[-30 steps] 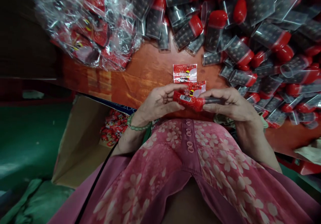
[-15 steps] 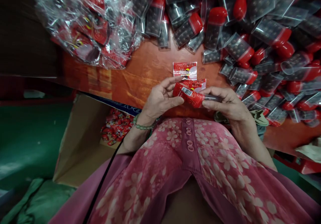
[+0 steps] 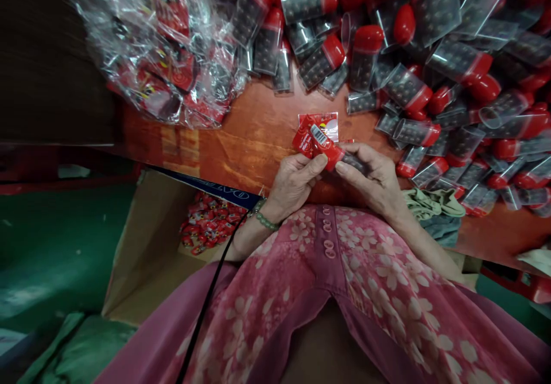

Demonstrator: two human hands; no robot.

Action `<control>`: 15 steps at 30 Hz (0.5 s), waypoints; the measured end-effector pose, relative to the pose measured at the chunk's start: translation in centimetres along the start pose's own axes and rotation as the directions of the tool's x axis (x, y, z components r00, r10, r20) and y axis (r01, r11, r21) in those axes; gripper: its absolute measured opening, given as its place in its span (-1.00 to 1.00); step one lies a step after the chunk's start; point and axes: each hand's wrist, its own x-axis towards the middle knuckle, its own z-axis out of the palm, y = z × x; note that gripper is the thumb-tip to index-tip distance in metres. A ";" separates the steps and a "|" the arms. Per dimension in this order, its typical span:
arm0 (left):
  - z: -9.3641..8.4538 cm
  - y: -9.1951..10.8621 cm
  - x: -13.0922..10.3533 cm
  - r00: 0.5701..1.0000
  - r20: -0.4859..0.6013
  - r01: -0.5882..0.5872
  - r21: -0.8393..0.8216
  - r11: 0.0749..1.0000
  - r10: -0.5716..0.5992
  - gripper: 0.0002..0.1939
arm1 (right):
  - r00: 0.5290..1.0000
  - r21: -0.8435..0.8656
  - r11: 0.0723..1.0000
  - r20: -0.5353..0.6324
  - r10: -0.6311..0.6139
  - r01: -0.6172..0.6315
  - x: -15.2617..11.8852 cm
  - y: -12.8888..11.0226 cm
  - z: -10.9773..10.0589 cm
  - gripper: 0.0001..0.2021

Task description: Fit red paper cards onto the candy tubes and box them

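My left hand (image 3: 297, 180) is closed, thumb and fingers pinching the lower edge of a red printed sleeve (image 3: 329, 153) with a white barcode. The sleeve sits over one end of a small clear tube (image 3: 356, 164) with dark contents. My right hand (image 3: 374, 177) is wrapped around the tube's other end, its thumb close to the sleeve's edge. The tube is tilted, with the sleeve end up and to the left. Just behind the hands, a flat red label (image 3: 329, 123) lies on the table, partly covered by the sleeve.
Many red-capped clear tubes of dark beads (image 3: 404, 88) are heaped at the back and right. A clear plastic bag of red labels (image 3: 172, 68) lies back left on the orange table (image 3: 258, 120). Below, a cardboard box (image 3: 142, 252) holds small red pieces (image 3: 210, 220). Cloth (image 3: 434, 203) sits at right.
My left hand has moved down and right along the sleeve, from its far end to its lower edge. The sleeve and tube have tilted more steeply, left end upward.
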 end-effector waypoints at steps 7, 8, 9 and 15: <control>1.2 0.5 0.2 0.999 -0.017 -0.051 -0.111 0.992 0.050 -0.61 | 0.907 -0.369 0.865 -0.111 -0.405 0.341 -0.2 1.7 0.6 -0.64; 1.4 0.6 0.3 0.998 -0.015 -0.068 -0.115 0.991 0.067 -0.62 | 0.896 -0.364 0.856 -0.108 -0.431 0.367 -0.1 1.9 0.7 -0.64; 1.5 0.6 0.5 0.997 -0.012 -0.079 -0.114 0.990 0.078 -0.63 | 0.899 -0.336 0.869 -0.119 -0.422 0.363 0.0 2.0 0.8 -0.65; 2.7 0.0 1.7 0.996 -0.010 -0.086 -0.120 0.989 0.086 -0.61 | 0.919 -0.199 0.949 -0.265 -0.291 0.243 0.6 2.6 1.4 -0.57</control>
